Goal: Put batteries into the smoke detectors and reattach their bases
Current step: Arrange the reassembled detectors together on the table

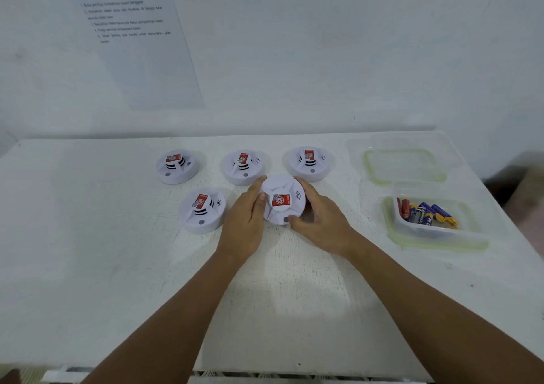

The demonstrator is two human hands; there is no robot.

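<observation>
1. Head view: a white smoke detector [282,199] is gripped mid-table by the left hand [245,217] and right hand [319,220], fingers curled round its rim.
2. Batteries [425,213] are kept in a clear container [435,236] off to the right.

White table [117,266], scuffed paint. Five detectors on it: three in a back row [176,167] [243,167] [309,163], one front-left of the middle one [202,210], one front-right [282,199]. Right of the row: lid [404,165], and nearer, a tub [435,236] of batteries [426,213].
</observation>
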